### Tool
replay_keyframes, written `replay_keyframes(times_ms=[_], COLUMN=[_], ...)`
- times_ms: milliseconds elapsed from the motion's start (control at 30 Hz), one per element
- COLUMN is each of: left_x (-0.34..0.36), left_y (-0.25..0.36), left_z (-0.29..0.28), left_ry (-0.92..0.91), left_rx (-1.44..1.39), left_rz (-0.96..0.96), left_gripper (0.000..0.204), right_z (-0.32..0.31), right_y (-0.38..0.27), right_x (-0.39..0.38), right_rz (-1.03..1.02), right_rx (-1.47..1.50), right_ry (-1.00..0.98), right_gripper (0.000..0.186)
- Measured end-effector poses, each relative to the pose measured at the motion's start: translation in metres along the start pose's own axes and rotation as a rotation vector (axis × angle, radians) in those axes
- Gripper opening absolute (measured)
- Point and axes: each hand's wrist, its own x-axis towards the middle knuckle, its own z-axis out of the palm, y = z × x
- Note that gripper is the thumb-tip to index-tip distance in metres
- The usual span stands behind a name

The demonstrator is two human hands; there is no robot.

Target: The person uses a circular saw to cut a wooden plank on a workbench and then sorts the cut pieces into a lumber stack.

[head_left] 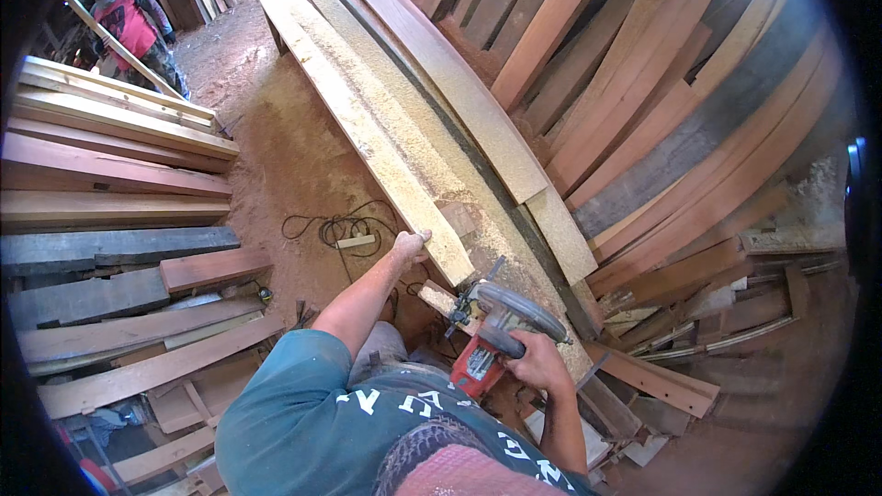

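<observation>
My left hand (411,246) grips the left edge of the board (367,138) near its near end, with the thumb on top; the fingers below are partly hidden. My right hand (540,363) is closed around the handle of the saw (487,354), which has a red body and a round grey guard. The saw sits at the near end of the board, between my hands and nearer the right; I cannot tell whether the blade touches wood. A short offcut (437,298) lies just left of the saw.

Surface: the board runs lengthwise, forward from my left hand. Sawdust (397,119) covers the surface on its right. A wide plank (446,73) lies farther right, ahead of my right hand.

Room: on the brown floor (285,147), left of my left hand, lie a looped cord (335,230) and a small block (356,242). Timber stacks stand well out to the left (119,202) and right (625,83) of my hands. Far ahead and left, a person (122,16) holds a long pole (138,64).
</observation>
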Motion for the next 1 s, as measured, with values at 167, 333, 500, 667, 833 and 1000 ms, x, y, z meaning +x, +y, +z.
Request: replay_keyframes(times_ms=[167, 333, 500, 667, 833, 1000], left_x=[0.006, 0.050, 0.030, 0.032, 0.046, 0.031], left_y=[-0.044, 0.005, 0.019, 0.037, 0.027, 0.066], left_z=[0.003, -0.044, -0.028, -0.038, -0.058, -0.061], left_ry=[0.054, 0.107, 0.028, -0.078, 0.001, 0.041], left_rx=[-0.047, -0.244, -0.086, -0.112, -0.104, 0.047], left_rz=[-0.075, 0.179, 0.011, 0.009, 0.028, 0.008], left_gripper=[0.052, 0.053, 0.048, 0.047, 0.045, 0.040], right_z=[0.022, 0.027, 0.040, 0.039, 0.044, 0.047], right_y=[0.029, 0.014, 0.023, 0.020, 0.021, 0.006], right_x=[-0.015, 0.018, 0.021, 0.013, 0.012, 0.016], right_rz=[0.075, -0.009, 0.059, 0.071, 0.044, 0.072], right_rx=[0.074, 0.055, 0.140, 0.167, 0.150, 0.171], right_ry=[-0.015, 0.051, 0.109, 0.116, 0.128, 0.199], right_gripper=[0.042, 0.041, 0.043, 0.042, 0.039, 0.038])
